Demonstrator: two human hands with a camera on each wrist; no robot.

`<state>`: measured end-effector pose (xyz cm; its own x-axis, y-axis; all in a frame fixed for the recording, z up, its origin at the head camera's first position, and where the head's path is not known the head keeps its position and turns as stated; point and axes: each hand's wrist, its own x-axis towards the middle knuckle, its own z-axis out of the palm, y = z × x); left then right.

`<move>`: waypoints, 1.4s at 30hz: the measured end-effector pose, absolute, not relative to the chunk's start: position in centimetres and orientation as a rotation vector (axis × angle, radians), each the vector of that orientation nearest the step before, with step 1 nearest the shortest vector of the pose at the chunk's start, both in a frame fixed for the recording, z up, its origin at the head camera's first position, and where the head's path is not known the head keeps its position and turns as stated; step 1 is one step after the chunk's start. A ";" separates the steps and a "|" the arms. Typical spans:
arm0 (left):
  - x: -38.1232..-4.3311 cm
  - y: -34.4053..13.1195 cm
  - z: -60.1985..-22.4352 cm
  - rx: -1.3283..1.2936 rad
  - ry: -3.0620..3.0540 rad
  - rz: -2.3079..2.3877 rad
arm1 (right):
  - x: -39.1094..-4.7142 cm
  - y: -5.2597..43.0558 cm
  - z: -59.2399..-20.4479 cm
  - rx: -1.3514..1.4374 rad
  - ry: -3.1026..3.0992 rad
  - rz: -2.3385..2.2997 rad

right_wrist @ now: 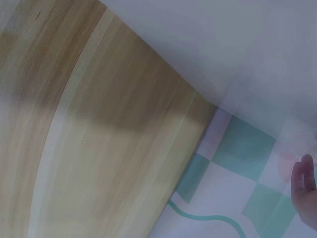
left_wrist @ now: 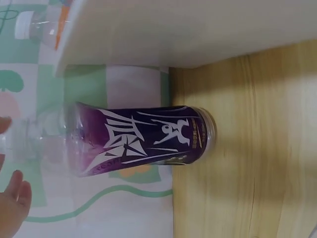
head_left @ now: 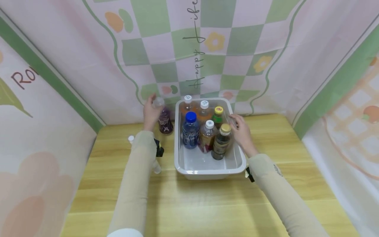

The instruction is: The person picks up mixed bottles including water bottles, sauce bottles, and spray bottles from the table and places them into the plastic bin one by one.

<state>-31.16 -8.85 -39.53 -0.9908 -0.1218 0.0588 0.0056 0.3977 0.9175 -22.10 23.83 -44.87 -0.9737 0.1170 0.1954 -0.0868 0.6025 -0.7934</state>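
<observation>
At the back of the table, left of the basin, a bottle of purple drink [head_left: 165, 122] stands upright. My left hand [head_left: 150, 113] pinches it at the pale cap, with the other fingers loose beside it; the dark label [left_wrist: 148, 134] with white lettering faces the left wrist view. A white plastic basin [head_left: 210, 171] holds several bottles. Among them are a blue-capped bottle [head_left: 190, 131], a dark bottle with a gold cap [head_left: 220, 144] and a yellow-capped one [head_left: 218, 113]. My right hand [head_left: 243, 133] touches the basin's right rim with extended fingers.
A white-capped object [head_left: 131, 139] lies partly hidden behind my left sleeve, with a pale end [head_left: 157, 168] showing on the other side. Behind the wooden table [head_left: 201, 204] hangs a checked curtain [head_left: 189, 42]. The front of the basin's floor [head_left: 201, 163] shows bare.
</observation>
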 end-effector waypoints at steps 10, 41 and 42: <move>-30.9 -8.5 -40.0 0.092 -2.498 -1.648 | -22.2 23.7 -44.9 -0.038 -2.609 1.320; -28.6 -8.3 -33.9 0.001 -2.128 -1.775 | -22.4 23.9 -45.0 -0.049 -2.603 1.301; -28.5 -8.2 -33.6 -0.010 -2.105 -1.767 | -22.4 23.9 -45.0 -0.050 -2.601 1.304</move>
<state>-28.49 -8.24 -33.58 -0.9237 -0.2411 0.2976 0.2513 0.2048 0.9460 -22.40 23.90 -45.00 -0.9728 0.1330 0.1897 -0.0725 0.6030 -0.7945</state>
